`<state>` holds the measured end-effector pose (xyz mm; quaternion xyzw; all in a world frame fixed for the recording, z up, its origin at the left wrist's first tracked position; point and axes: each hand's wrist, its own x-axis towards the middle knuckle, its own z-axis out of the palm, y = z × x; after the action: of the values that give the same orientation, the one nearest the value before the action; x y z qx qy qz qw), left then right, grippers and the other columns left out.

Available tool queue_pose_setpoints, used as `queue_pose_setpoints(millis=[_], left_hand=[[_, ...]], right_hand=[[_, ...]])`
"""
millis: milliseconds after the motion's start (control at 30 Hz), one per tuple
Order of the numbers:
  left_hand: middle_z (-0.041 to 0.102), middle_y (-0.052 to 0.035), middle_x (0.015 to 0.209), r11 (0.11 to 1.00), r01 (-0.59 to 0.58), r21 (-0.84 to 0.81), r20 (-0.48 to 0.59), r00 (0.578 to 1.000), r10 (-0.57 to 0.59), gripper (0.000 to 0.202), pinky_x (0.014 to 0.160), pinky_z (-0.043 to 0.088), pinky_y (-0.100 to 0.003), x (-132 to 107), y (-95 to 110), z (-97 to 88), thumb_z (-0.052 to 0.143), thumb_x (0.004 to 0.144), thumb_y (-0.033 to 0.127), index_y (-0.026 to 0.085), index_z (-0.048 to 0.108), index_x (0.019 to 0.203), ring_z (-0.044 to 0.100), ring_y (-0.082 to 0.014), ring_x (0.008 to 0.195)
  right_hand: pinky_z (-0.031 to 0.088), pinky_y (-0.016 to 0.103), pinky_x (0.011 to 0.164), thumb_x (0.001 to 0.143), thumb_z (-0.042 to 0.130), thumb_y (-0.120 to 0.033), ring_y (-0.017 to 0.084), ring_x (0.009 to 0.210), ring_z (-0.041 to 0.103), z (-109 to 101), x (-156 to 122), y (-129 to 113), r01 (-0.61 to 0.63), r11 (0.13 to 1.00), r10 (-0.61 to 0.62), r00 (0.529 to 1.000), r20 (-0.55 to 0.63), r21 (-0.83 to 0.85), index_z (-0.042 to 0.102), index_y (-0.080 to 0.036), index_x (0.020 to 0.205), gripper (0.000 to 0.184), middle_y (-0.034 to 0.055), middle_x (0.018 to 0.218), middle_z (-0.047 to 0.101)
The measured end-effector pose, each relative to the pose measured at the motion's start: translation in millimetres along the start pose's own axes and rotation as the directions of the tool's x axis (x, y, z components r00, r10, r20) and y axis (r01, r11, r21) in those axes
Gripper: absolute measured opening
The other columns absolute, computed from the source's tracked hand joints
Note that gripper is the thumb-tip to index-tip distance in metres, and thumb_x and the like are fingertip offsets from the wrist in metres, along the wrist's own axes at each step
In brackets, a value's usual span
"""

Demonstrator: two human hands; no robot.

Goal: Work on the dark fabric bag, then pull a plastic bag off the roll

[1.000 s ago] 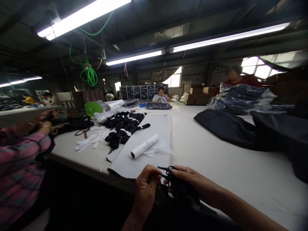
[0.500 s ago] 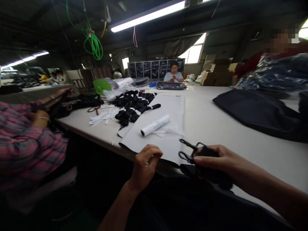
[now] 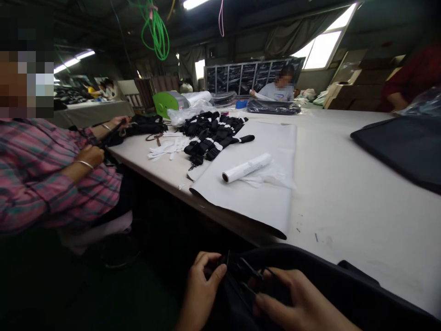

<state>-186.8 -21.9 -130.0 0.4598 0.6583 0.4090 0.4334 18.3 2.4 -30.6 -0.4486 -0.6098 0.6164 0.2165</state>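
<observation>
Both hands work low at the near edge of the worktop (image 3: 344,197), well below the white roll (image 3: 246,168) that lies on a grey paper sheet (image 3: 272,207). Between them sit the black clips (image 3: 243,271), thin hooked pieces on a dark strap, held just over the lap and off the worktop, nearer the camera than the roll.

The left hand (image 3: 201,289) is curled shut, thumb and forefinger pinched on the left end of the black clips. The right hand (image 3: 296,303) comes in from the other side, its fingers bent and closed on the right end of the same piece, so the clips lie directly between the two hands and touch both. Under them spreads a dark cloth (image 3: 330,276), draped over the lap and up against the worktop edge; the dimness hides exactly where the strap ends and the cloth begins.

Beyond the roll and to its left lies a heap of black straps (image 3: 215,135) banded in white, and farther left of the roll a scatter of white strips (image 3: 165,148). Far to the right of the roll rests a flat dark panel (image 3: 403,147). Left of the roll, off the worktop, a co-worker in a plaid sleeve (image 3: 41,179) handles another dark strap.
</observation>
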Motion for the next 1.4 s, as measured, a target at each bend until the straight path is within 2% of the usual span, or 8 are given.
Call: queue_pose_setpoints(millis=[267,467,567,767,967,1067,1267,1400], left_hand=[[0.069,-0.0014,0.084,0.980,-0.109,-0.167,-0.188,0.979,0.077,0.022,0.078,0.049,-0.029,4.0,-6.0,18.6,0.066,0.080,0.043,0.021,0.068,0.084,0.065,-0.0186,0.084],[0.070,0.0039,0.087,0.728,-0.599,0.334,-0.374,0.625,0.686,0.012,0.081,0.052,-0.011,3.3,-14.4,29.3,0.057,0.096,0.021,0.025,0.068,0.096,0.067,-0.0064,0.084],[0.069,0.0014,0.087,0.644,-0.614,0.456,-0.327,0.558,0.763,0.016,0.085,0.052,-0.013,2.6,-14.8,27.9,0.053,0.097,0.015,0.021,0.067,0.097,0.067,-0.0076,0.085],[0.070,0.0016,0.085,0.654,-0.604,0.455,-0.356,0.550,0.755,0.017,0.082,0.052,-0.013,0.5,-15.9,25.8,0.054,0.096,0.013,0.021,0.069,0.096,0.067,-0.0073,0.081],[0.072,0.0017,0.076,0.963,-0.256,-0.081,-0.307,0.926,0.220,0.022,0.068,0.052,-0.017,9.9,-4.8,15.3,0.068,0.083,0.044,0.024,0.072,0.076,0.067,-0.0127,0.073],[0.073,-0.0029,0.078,0.980,-0.044,-0.196,-0.204,0.979,0.003,0.038,0.071,0.052,-0.025,18.4,-0.9,11.3,0.073,0.070,0.057,0.020,0.073,0.078,0.067,-0.0198,0.078],[0.070,-0.0053,0.090,0.995,-0.091,0.041,-0.217,0.971,0.098,0.056,0.081,0.050,-0.040,31.5,0.6,11.8,0.067,0.066,0.075,0.022,0.070,0.082,0.066,-0.0279,0.086],[0.063,-0.0023,0.096,0.686,-0.605,0.404,-0.181,0.682,0.709,0.022,0.084,0.051,-0.027,13.4,32.8,22.7,0.061,0.091,0.045,0.023,0.065,0.093,0.064,-0.0164,0.088]], right_hand=[[0.046,0.031,0.084,0.086,0.061,-0.046,0.023,0.090,0.062,-10.3,59.7,29.6,0.146,0.984,-0.151,0.987,-0.051,-0.101,0.068,-0.017,0.085,0.030,0.0037,0.090,0.070],[0.044,0.030,0.078,0.084,0.055,-0.039,0.020,0.081,0.058,5.1,71.7,29.3,0.194,0.975,-0.198,0.980,-0.020,-0.110,0.065,-0.015,0.078,0.027,0.0035,0.082,0.067],[0.043,0.029,0.075,0.085,0.054,-0.038,0.019,0.079,0.056,5.9,75.5,30.9,0.173,0.977,-0.172,0.985,0.019,-0.124,0.064,-0.014,0.080,0.027,0.0034,0.081,0.066],[0.034,0.025,0.058,0.076,0.052,-0.031,0.013,0.063,0.045,0.1,76.9,26.0,0.056,0.966,-0.027,0.993,0.115,-0.251,0.061,-0.013,0.070,0.021,0.0007,0.066,0.058],[0.046,0.025,0.079,0.067,0.085,-0.042,0.021,0.095,0.060,-39.8,59.8,8.2,-0.022,0.944,0.083,0.981,0.173,-0.329,0.066,-0.019,0.117,0.058,0.0015,0.104,0.068],[0.047,0.022,0.083,0.053,0.095,-0.031,0.020,0.105,0.060,-69.5,37.1,-9.9,-0.110,0.874,0.214,0.961,0.173,-0.473,0.059,-0.023,0.130,0.086,0.0005,0.117,0.065],[0.036,0.019,0.047,0.068,0.079,-0.021,0.011,0.058,0.055,-99.6,-6.2,-34.7,-0.239,0.715,0.363,0.930,0.058,-0.657,0.069,-0.020,0.088,0.022,-0.0071,0.068,0.061],[0.039,0.018,0.048,0.067,0.074,-0.023,0.012,0.061,0.056,-107.4,-10.5,-16.7,-0.224,0.871,0.267,0.963,0.039,-0.437,0.065,-0.019,0.089,0.024,-0.0054,0.071,0.062]])
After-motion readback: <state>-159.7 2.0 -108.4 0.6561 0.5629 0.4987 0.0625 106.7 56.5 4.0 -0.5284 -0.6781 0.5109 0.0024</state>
